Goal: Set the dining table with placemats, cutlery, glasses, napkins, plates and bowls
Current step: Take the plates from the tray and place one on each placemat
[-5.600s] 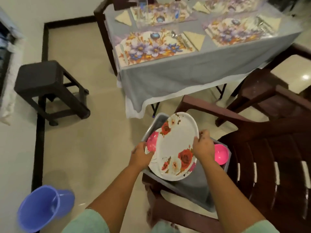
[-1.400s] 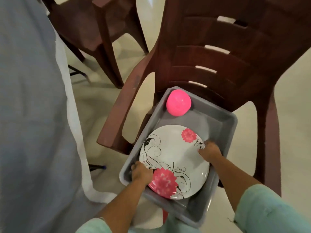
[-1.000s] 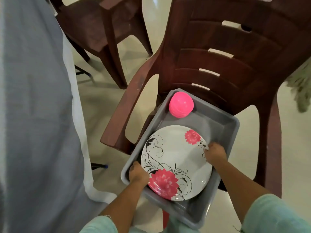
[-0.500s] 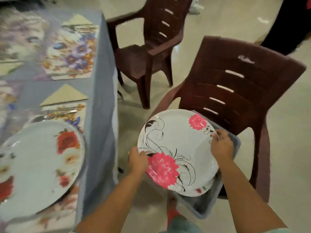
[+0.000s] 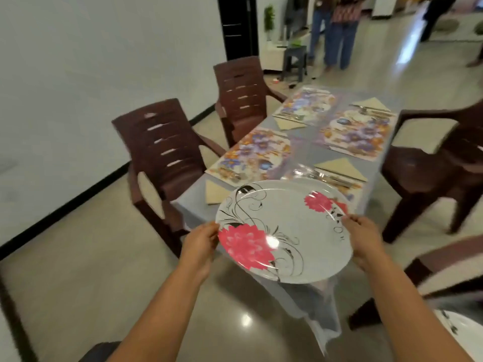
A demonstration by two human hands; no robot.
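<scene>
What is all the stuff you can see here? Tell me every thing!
plate: one, white with pink flowers and black swirls, held up at the near end of the table
table: one, grey cloth, middle of the view
placemats: at least three plainly seen, purple and orange flowers, on the table
napkins: four, beige, folded beside the placemats
cutlery: silver, blurred, count unclear, by the near right napkin
chairs: four at least partly seen, dark brown, two left of the table, two right
stool: one, grey, far back
people: two standing, far back
left hand: grips the plate's left rim
right hand: grips the plate's right rim
</scene>
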